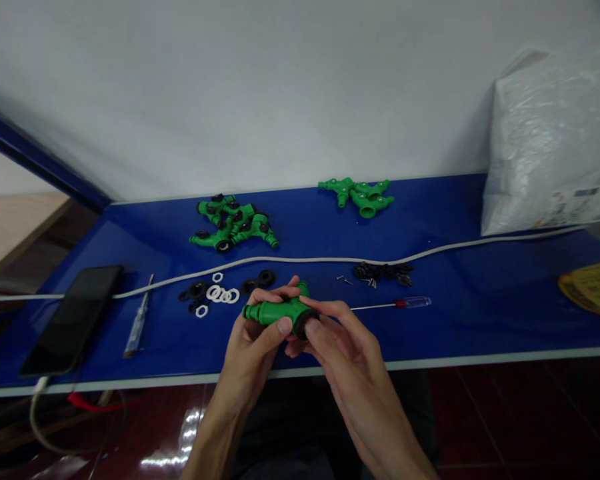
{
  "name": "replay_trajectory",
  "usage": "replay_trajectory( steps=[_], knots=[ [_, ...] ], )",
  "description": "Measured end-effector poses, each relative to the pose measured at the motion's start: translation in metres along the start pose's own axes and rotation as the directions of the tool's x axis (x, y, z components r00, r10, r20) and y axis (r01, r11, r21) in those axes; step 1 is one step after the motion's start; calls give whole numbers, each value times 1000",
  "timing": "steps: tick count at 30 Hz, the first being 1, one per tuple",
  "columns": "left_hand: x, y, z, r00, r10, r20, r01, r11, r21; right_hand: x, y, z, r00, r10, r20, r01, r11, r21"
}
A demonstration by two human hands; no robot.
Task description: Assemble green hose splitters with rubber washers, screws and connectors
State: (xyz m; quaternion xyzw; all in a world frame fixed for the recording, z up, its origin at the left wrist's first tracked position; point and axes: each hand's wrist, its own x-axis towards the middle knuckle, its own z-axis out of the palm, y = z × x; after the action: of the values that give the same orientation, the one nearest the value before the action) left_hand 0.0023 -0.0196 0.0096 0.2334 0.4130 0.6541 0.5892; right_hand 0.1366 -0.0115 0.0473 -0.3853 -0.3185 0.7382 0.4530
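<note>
- Low in the frame's middle, the right hand [347, 341] is brought in from the right, thumb and fingers pinched at the black collar [300, 325].
- Just left, the left hand [253, 343] is wrapped around the green connector [283, 311], clamped on its body.
- The connector's long axis is laid left to right, collar end dipped toward lower right; that mouth is turned to the right hand, the nearer one to it.
- Beyond, on the tabletop [470, 300], white rings [221, 294] are scattered left of centre.
- Farther up, more green connectors [245, 230] are heaped.
</note>
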Motion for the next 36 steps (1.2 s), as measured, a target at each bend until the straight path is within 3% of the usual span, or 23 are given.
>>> replay_trajectory(
  steps=[4,7,10,15,18,21,24,27,31,33,36],
  knots=[
    [-1,4,3,999,15,42,-17,999,43,1,-2,-7,1000,-8,6,8,998,-62],
    [-2,7,7,999,34,34,-36,999,39,2,-5,-17,999,-50,0,49,983,-179],
    [-2,5,9,999,38,13,-39,989,144,1,-8,-25,994,-107,15,106,937,-332],
    [-5,-3,4,996,65,-59,-49,971,234,-4,-17,-30,948,-245,203,318,729,-606],
    [-6,-6,3,997,65,-30,-53,951,306,-4,-21,-29,905,-310,291,424,597,-682],
    [-6,-6,3,999,39,-18,-31,944,328,-1,-20,-27,884,-358,301,461,559,-689],
    [-4,-5,5,998,-20,-63,36,963,267,1,-12,-26,890,-376,259,449,623,-641],
    [-2,-2,7,989,-85,-117,103,982,159,1,-2,-22,923,-362,133,372,745,-554],
    [0,4,9,992,-102,-69,104,994,21,-1,4,-14,990,-140,-7,128,922,-366],
    [0,7,8,991,-124,-46,124,992,-20,0,4,-10,1000,-18,13,21,969,-247],
    [1,8,5,985,-167,-33,165,984,-62,1,6,-5,997,39,63,-33,995,-96]
  ],
)
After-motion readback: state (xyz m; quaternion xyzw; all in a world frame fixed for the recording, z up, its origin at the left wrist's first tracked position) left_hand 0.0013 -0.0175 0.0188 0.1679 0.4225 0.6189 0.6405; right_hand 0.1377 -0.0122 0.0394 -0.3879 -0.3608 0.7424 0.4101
